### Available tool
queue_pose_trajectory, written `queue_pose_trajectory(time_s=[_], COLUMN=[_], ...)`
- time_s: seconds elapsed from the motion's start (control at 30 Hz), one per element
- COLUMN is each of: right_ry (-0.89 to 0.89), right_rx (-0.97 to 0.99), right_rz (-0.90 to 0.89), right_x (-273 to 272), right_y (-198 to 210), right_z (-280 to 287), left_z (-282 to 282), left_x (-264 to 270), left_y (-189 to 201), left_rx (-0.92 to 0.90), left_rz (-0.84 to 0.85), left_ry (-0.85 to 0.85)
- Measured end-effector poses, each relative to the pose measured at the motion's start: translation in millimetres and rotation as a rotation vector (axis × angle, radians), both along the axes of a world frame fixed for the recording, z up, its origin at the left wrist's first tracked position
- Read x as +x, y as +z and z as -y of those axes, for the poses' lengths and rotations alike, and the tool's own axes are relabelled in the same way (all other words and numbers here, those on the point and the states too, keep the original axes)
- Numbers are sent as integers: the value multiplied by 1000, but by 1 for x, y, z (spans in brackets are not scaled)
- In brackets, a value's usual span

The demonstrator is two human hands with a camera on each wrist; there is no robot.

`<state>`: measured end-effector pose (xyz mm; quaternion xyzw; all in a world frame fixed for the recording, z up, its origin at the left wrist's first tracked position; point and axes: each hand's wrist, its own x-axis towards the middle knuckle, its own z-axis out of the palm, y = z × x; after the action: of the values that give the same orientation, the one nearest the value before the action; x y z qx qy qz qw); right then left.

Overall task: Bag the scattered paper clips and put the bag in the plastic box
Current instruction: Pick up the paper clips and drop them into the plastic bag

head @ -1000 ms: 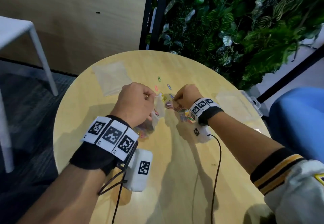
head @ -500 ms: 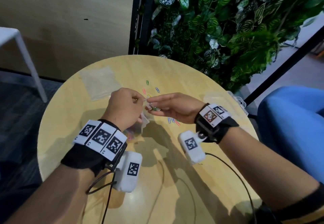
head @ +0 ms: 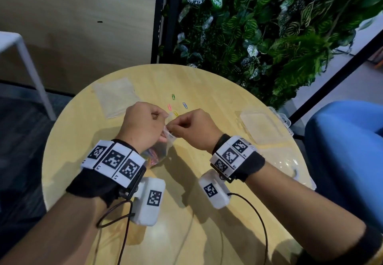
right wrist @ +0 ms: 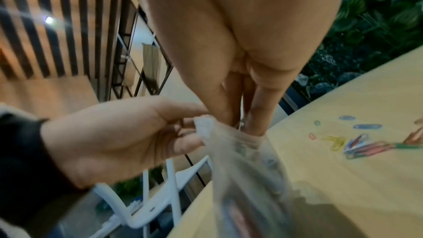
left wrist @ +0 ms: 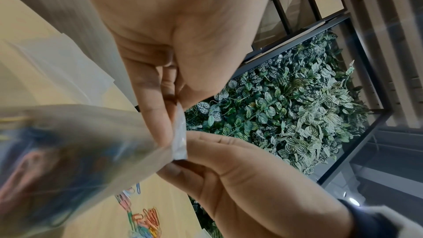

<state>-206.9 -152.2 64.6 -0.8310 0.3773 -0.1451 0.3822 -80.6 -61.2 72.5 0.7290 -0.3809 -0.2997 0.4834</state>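
A small clear bag with coloured paper clips inside hangs over the round wooden table. My left hand pinches the bag's top strip between thumb and fingers. My right hand meets it from the right, its fingertips pinched at the bag's mouth; whether they hold clips too is hidden. Loose paper clips lie just beyond both hands, with a bunch of them in the right wrist view. The clear plastic box stands at the table's right edge.
A second flat clear bag lies at the far left of the table. A clear plastic piece lies near the right edge. A plant wall rises behind, a white table leg stands left and a blue seat right.
My right hand has turned from an outstretched reach to curled fingers at the bag's mouth. The bunch of clips seen near that wrist a second ago is out of sight.
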Motion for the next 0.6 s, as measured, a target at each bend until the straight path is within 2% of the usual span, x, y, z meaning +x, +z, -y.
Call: queue_pose_trajectory(time_s=[0.1,0.2,0.27,0.33,0.37,0.4,0.47,0.5,0.6], right_ry=[128,204,143,17,-38,-74,-57,-54,21], right_rx=[71,189,332,357,277,131,-152,-191,-210], right_rz=[-45,75,230,288,220,81,-292,-416,-612], right_x=[2,1,2,6,8,10,14,19,39], right_y=[7,18,21,13,5,-5,-22,-29,-49], right_z=[2,10,26,55,73,93,127,137,156], left_z=[-1,-3,-6,-8,-9,-10,-11,-11,-13], left_x=[7,14,20,27,31,34,39,41,46], left_y=[0,3,3,0,-2,-4,-6,-6,-7], left_rx=[-3,8,-2,-24,-31,-33,-27,-24,-13], left_rz=[-21,16,26,19,22,27,22,16,-2], left_ry=[15,13,22,42,51,53,46,44,41])
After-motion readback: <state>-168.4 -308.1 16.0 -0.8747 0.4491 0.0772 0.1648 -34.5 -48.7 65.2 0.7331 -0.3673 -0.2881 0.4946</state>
